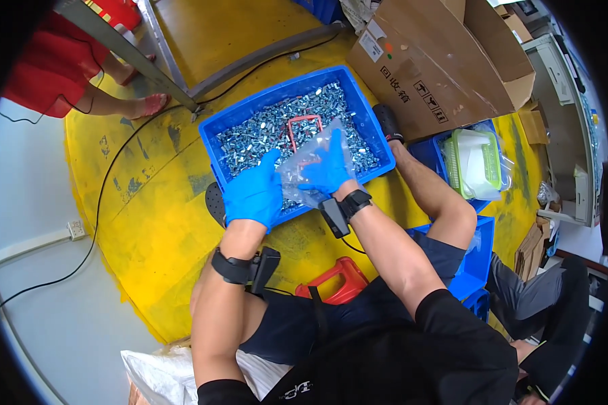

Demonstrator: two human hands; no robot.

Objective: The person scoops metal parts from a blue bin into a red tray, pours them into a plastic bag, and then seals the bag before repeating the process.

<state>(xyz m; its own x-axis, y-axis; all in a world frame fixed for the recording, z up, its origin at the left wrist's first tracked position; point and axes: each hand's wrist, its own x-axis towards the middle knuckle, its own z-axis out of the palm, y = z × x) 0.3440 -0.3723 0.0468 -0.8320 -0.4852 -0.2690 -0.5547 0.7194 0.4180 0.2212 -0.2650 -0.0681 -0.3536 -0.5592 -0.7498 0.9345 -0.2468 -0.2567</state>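
A large blue bin [217, 150] full of small shiny metal parts [277, 121] stands on the floor before me. Over its near side I have a clear plastic bag [292, 177] between my two blue-gloved hands. My left hand [252, 192] pinches the bag's left edge, its fingertips partly hidden. My right hand [327, 167] grips the bag from the right, its fingers seen partly through the film. Just beyond the bag a red rectangular frame [305, 118] sticks up from the metal parts; its lower part is hidden by the bag.
A big cardboard box [419, 67] stands at the far right of the bin. Beside my right leg is a green basket [476, 162] on a blue crate. A red plastic piece [338, 280] lies between my legs. A black cable [108, 175] crosses the floor; another person's leg [121, 106] is at upper left.
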